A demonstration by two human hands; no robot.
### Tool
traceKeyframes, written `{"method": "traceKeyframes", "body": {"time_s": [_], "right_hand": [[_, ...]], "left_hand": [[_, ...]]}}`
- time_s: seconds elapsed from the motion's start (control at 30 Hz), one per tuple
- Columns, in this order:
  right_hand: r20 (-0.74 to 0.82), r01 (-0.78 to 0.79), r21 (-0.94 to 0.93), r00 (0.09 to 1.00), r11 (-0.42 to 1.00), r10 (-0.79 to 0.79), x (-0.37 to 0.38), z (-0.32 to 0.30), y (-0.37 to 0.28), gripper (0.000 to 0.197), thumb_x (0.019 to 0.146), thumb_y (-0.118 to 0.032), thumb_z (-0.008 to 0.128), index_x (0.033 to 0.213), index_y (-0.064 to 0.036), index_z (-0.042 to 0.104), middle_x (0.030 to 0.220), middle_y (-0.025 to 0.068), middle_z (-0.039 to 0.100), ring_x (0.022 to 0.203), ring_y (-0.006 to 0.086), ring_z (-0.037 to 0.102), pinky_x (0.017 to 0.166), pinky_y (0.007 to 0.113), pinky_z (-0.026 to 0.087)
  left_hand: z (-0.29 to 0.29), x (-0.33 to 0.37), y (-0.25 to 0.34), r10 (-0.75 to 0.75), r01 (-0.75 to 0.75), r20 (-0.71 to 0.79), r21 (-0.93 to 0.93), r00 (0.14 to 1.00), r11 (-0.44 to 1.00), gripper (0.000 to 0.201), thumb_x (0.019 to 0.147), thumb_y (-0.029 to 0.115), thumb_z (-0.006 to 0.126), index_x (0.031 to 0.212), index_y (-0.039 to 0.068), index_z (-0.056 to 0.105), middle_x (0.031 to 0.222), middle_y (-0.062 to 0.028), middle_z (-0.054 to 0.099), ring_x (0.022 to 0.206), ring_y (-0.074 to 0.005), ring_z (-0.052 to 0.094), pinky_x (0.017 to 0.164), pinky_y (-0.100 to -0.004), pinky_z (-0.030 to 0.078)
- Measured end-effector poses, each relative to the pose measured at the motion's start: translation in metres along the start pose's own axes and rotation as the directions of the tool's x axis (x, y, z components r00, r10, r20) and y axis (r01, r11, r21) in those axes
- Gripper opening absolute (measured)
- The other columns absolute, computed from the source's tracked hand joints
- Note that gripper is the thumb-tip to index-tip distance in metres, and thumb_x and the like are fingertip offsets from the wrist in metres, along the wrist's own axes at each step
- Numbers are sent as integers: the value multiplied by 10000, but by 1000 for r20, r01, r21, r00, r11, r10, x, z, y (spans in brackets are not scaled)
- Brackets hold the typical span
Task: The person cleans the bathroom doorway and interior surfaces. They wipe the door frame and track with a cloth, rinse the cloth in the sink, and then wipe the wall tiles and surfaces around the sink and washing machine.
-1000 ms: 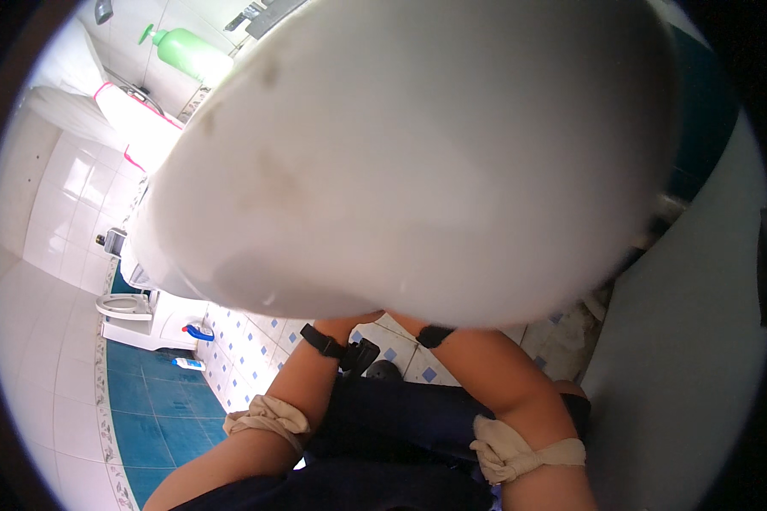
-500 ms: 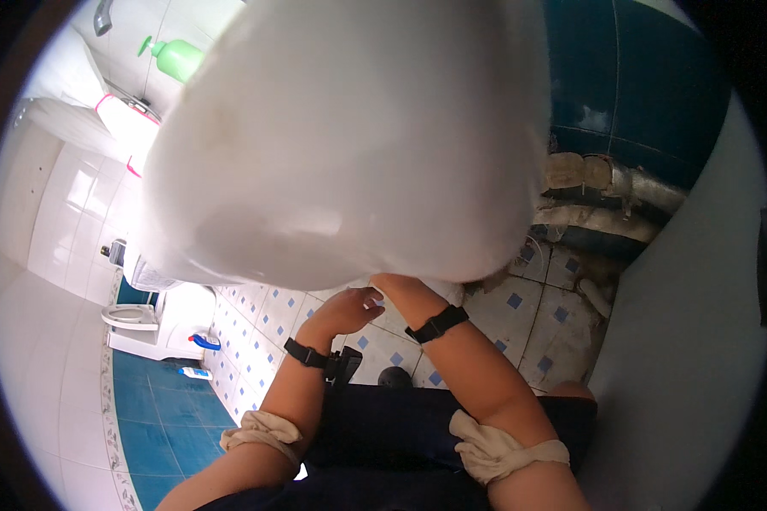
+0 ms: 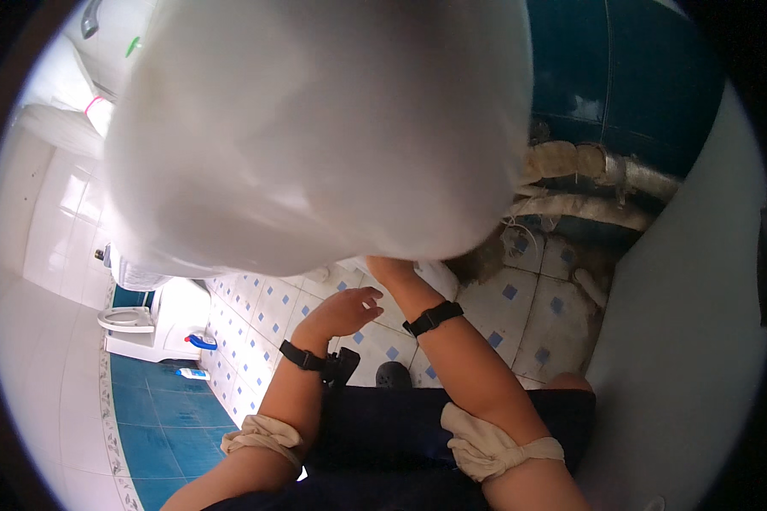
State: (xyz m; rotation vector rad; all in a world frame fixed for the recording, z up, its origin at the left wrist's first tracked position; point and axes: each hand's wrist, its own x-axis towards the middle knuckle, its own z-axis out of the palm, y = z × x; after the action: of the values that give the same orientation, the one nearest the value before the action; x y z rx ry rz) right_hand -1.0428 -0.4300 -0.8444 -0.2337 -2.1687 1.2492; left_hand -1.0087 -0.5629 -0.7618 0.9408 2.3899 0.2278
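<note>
A large, smooth white curved form [image 3: 315, 128], which looks like a washbasin seen very close, fills the upper middle. Below its lower edge my left hand [image 3: 348, 312] hangs in the air, fingers loosely apart and holding nothing. My right hand [image 3: 389, 269] reaches in behind that edge; only its back near the wrist shows, and the fingers are hidden. A paler white upright piece [image 3: 439, 279], perhaps a pedestal, shows under the form beside my right wrist. Both wrists wear black straps, and a small dark device [image 3: 341, 366] sits by the left one.
Wrapped pipes [image 3: 584, 162] run along the dark blue tiles at right, above dirty floor. A pale grey panel [image 3: 682, 341] stands close on my right. At left are a toilet [image 3: 128, 320], a blue bottle [image 3: 200, 342] and a white bottle [image 3: 193, 374].
The white form has shifted left and slightly up in view, hiding most of the green pump bottle. More floor and the upright white piece show beneath it. My left hand stays open.
</note>
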Motion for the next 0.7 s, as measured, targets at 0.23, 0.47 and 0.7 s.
{"method": "traceKeyframes", "body": {"time_s": [0.23,0.47,0.7], "right_hand": [[383,-576,-54,742,815,550,-117,15,138,447,854,-187,454,1260,-2,477,1295,238,457,1166,381,461,997,423,367],[366,-759,-323,451,565,814,-129,-39,136,473,870,-254,500,1268,1,476,1220,214,534,1067,374,536,907,438,434],[74,-804,210,580,556,811,-60,-100,93,431,929,-309,434,1237,-16,505,1202,199,545,1067,333,539,907,415,441]], "left_hand": [[5,15,1,1,-1,24,16,1000,1000,342,844,281,586,1098,52,593,948,-137,661,884,-306,622,767,-374,488],[0,13,-3,2,-6,50,81,999,997,354,860,272,587,1135,49,578,964,-130,668,896,-258,633,772,-344,494],[-3,15,19,140,-147,76,107,987,983,383,845,342,567,1093,49,583,992,-168,642,977,-347,578,840,-422,448]]}}
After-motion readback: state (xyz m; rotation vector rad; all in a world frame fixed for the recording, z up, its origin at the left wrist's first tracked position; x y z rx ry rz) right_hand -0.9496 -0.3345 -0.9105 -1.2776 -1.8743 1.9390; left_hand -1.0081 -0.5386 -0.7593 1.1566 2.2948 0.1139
